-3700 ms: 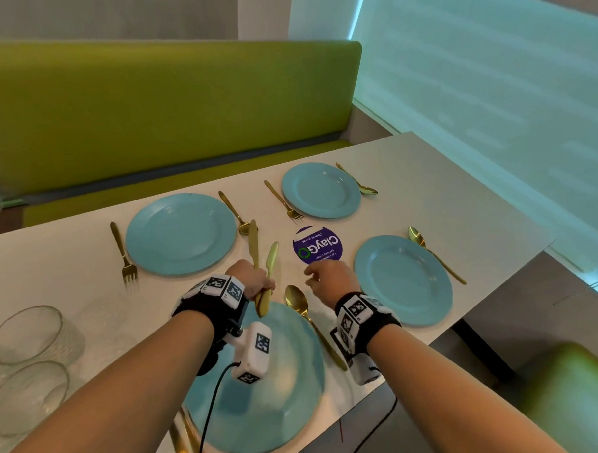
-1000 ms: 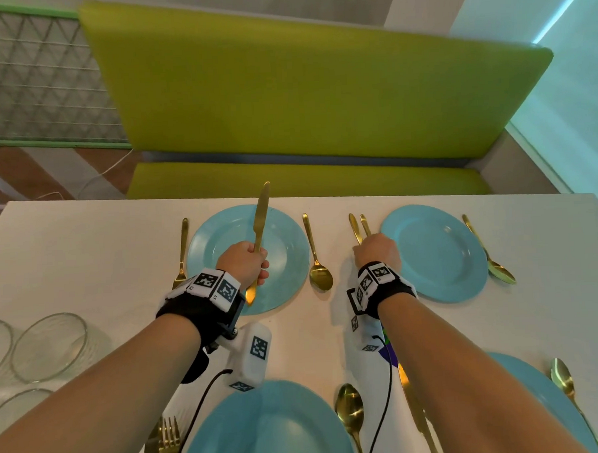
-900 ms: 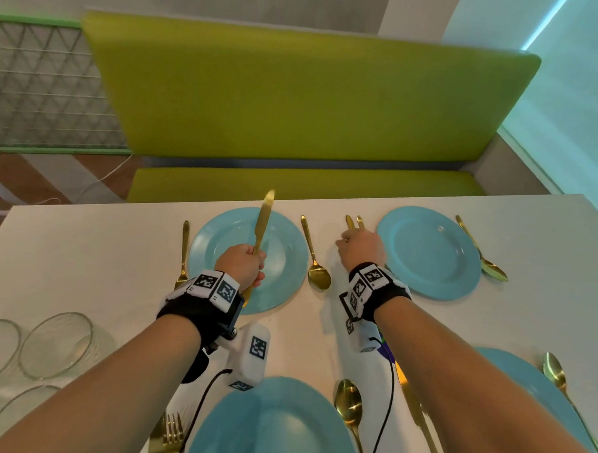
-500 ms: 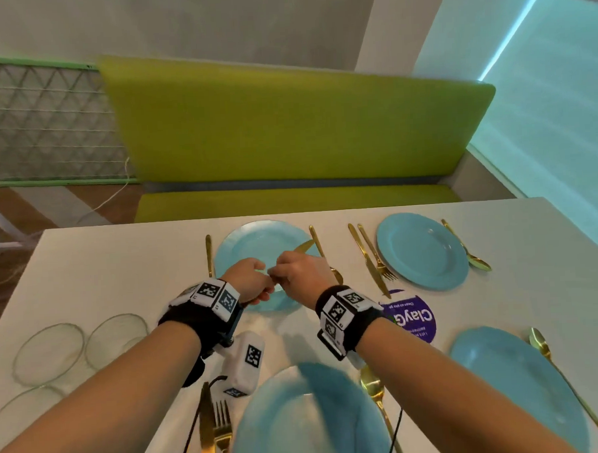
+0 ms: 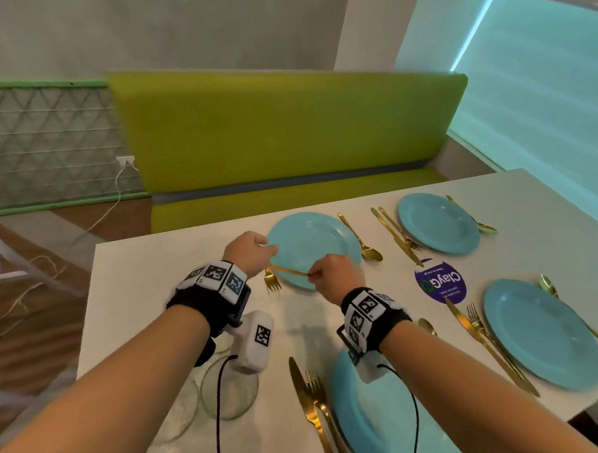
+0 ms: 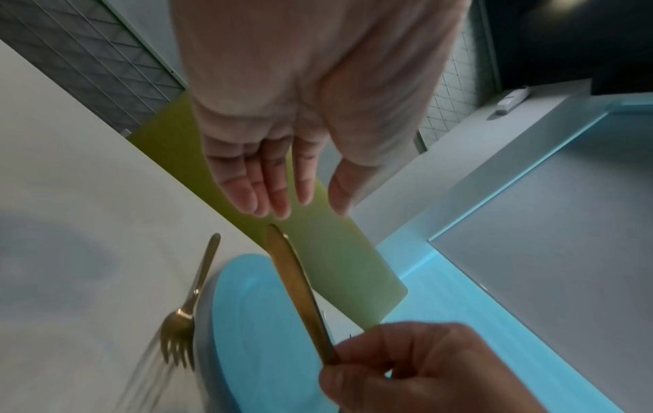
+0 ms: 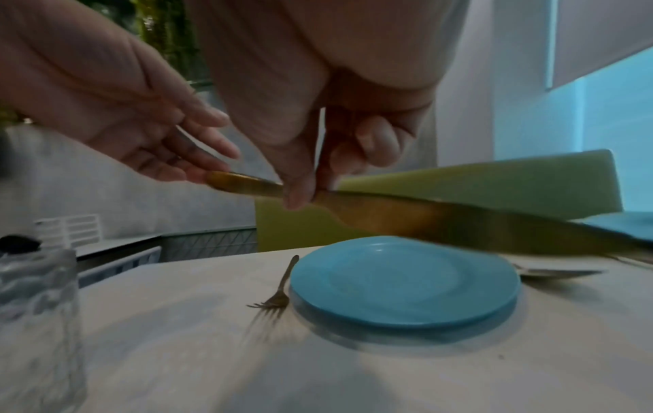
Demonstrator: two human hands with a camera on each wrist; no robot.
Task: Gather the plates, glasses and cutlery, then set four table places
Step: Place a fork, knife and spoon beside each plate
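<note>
A gold knife (image 5: 289, 270) hangs level over the near rim of the far-left blue plate (image 5: 312, 249). My right hand (image 5: 313, 275) pinches it between thumb and forefinger (image 7: 300, 192), blade pointing right in the right wrist view. My left hand (image 5: 264, 248) is just past the knife's other end, its fingers (image 6: 272, 192) straight and holding nothing. I cannot tell whether they touch the knife (image 6: 300, 290). A gold fork (image 5: 272, 282) lies left of this plate and a gold spoon (image 5: 363, 244) right of it.
Three more blue plates (image 5: 438, 223) (image 5: 542, 335) (image 5: 378, 421) lie on the white table (image 5: 162, 266), each with gold cutlery beside it. Clear glasses (image 5: 229, 390) stand near the left front edge. A purple round sticker (image 5: 440, 281) marks the middle. A green bench (image 5: 286, 131) runs behind.
The left hand carried the knife upright, then both hands met on it over the far-left plate. Now the left hand has let go and the right hand alone holds it.
</note>
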